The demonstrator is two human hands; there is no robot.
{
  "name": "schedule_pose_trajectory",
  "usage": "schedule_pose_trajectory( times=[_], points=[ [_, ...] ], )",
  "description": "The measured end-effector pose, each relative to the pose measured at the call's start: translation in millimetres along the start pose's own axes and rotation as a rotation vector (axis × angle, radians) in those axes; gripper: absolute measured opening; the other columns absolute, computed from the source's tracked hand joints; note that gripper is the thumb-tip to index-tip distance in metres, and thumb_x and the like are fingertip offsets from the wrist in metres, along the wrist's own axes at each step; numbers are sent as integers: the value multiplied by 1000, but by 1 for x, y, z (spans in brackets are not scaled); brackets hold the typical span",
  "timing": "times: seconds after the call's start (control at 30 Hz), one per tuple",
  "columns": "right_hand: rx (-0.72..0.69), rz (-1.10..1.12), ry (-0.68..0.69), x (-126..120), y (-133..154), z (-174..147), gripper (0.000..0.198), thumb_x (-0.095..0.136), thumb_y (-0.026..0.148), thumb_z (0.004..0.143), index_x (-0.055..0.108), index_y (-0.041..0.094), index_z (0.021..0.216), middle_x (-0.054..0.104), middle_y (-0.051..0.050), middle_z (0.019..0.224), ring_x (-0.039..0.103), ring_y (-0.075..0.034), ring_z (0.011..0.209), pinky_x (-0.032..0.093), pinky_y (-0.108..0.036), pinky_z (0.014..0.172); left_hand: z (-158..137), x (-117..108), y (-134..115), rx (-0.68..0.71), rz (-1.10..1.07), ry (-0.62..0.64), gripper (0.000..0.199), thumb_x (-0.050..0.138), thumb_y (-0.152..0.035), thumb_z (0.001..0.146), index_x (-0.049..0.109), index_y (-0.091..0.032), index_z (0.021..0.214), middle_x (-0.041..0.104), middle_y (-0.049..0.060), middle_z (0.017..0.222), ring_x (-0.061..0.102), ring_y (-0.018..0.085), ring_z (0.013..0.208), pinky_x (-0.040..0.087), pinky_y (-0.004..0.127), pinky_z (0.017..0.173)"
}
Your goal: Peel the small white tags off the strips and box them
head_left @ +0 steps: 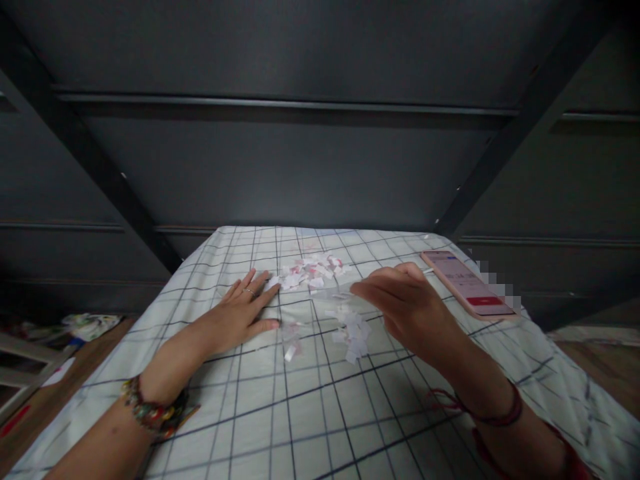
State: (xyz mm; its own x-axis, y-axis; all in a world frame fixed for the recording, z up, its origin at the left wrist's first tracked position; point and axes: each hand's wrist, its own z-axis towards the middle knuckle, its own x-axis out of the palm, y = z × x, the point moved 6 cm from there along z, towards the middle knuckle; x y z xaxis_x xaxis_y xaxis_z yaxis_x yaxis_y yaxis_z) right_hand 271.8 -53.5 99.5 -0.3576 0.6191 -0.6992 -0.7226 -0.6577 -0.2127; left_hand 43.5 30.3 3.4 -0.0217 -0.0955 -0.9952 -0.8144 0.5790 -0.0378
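Observation:
My left hand [243, 308] rests flat on the checked cloth [240, 427], fingers spread. Its fingertips touch the near-left side of a heap of small white and pinkish paper scraps [315, 272]. Pinched in my right hand [407, 303] is a thin see-through plastic piece [330, 292], stretching left from the fingertips; its full shape is unclear. Below it lies a smaller cluster of white paper scraps [354, 337]. A few blurred paper bits [293, 341] sit near my left thumb.
A phone [467, 283] in a pink case, its screen lit, lies right of my right hand. Beyond the cloth's far edge rises a dark panelled surface [300, 167]. At the lower left are a white slatted frame [25, 373] and wooden floor [95, 353].

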Motion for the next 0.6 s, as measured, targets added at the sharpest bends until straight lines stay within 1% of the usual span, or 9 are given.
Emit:
schedule_pose_trajectory(
  times=[0.07,0.13,0.23,0.33,0.4,0.53,0.6],
  points=[
    [33,-58,11,3,-5,-1,42,36,-12,74,63,16,89,66,0,72,50,-13,64,31,-31,64,0,1,0,4,-2,-3,85,22,-75,88,31,-18,150,16,17,159,6,41,144,18,57,113],
    [56,-86,52,8,-9,-2,42,37,-12,73,63,17,87,65,0,71,49,-14,63,30,-31,64,0,0,0,24,-6,-23,83,23,-75,89,31,-19,150,17,16,159,6,40,145,18,57,114],
    [59,-86,109,13,-9,-1,43,37,-13,71,64,18,84,64,1,69,49,-14,63,30,-31,66,-1,1,2,36,-9,-37,83,22,-75,89,31,-20,150,17,16,159,6,39,145,18,56,114],
    [63,-81,142,12,-8,-1,42,38,-13,68,63,19,80,63,2,67,47,-13,61,29,-30,65,-1,2,4,44,-12,-40,83,22,-75,89,31,-20,150,18,15,159,7,39,145,18,55,114],
    [74,-83,140,10,-10,-2,42,38,-13,67,63,19,80,63,2,68,47,-13,62,29,-29,65,0,2,4,49,-12,-45,82,23,-75,89,30,-22,150,19,14,159,7,39,145,19,55,114],
    [116,-110,104,5,-16,-5,43,38,-11,69,62,19,87,64,1,72,50,-15,67,29,-30,67,1,3,3,14,0,-14,86,20,-77,87,31,-19,150,17,17,159,6,40,144,18,57,114],
    [118,-113,99,6,-15,-5,43,38,-11,69,62,19,87,64,1,71,50,-14,66,30,-31,66,1,2,2,3,0,-2,87,19,-77,87,31,-19,150,16,18,159,6,41,144,18,58,113]
  ],
)
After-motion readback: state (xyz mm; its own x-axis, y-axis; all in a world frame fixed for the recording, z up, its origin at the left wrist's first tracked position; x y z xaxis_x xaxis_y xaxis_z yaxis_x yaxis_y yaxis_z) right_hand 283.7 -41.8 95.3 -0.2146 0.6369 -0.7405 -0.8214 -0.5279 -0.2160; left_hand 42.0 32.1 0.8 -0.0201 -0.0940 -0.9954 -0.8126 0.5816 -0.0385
